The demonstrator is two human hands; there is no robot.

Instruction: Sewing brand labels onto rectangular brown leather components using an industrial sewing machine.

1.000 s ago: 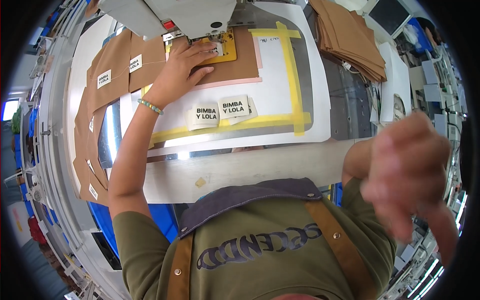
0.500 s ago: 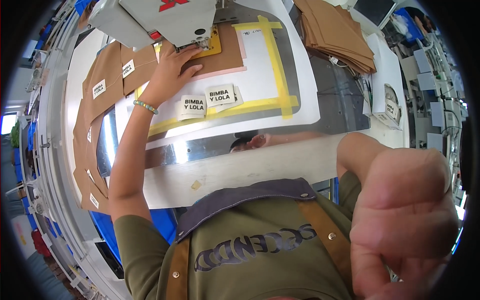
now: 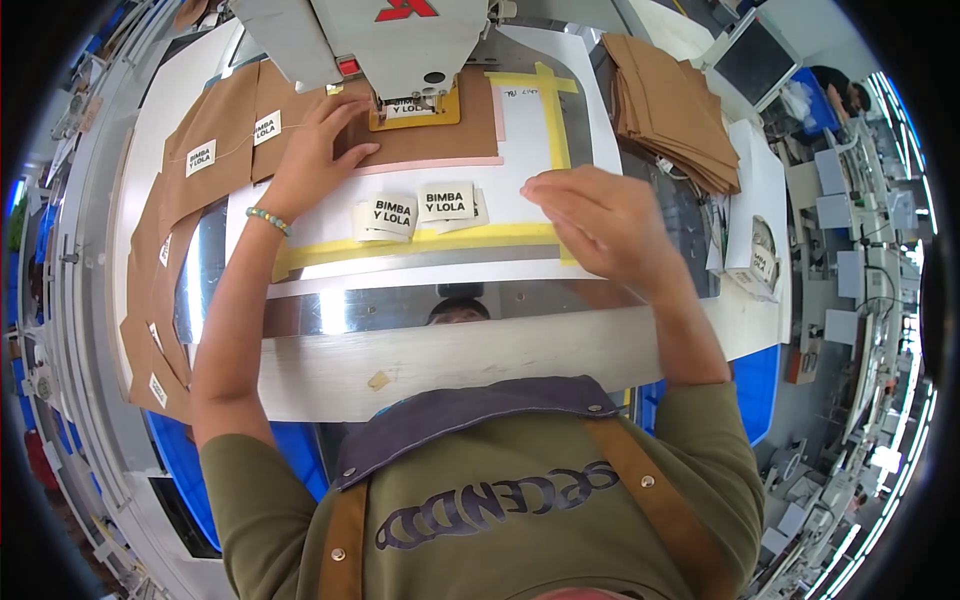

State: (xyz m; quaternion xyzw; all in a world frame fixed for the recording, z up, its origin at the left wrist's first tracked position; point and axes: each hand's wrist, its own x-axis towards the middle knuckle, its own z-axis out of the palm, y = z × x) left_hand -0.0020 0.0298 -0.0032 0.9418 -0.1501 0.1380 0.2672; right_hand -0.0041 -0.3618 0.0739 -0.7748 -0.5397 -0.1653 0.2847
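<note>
My left hand (image 3: 317, 157) rests, fingers apart, on a brown piece (image 3: 440, 145) under the sewing machine head (image 3: 370, 40), left of a yellow plate (image 3: 440, 117) with a white printed label beneath the presser. My right hand (image 3: 600, 220) hovers over the right part of a white template (image 3: 500, 190), fingers bunched together; whether they hold anything is hidden. Small stacks of white printed labels (image 3: 390, 215) lie between my hands.
Brown pieces with sewn-on labels (image 3: 200, 158) lie along the left. A stack of brown pieces (image 3: 670, 115), a white box (image 3: 755, 260) and a monitor (image 3: 752, 58) stand at the right. Blue bins (image 3: 725, 410) show below the table edge.
My right hand has swung from low at the right, close to the camera, up and leftward over the template. My left hand stays by the yellow plate; the view has shifted slightly.
</note>
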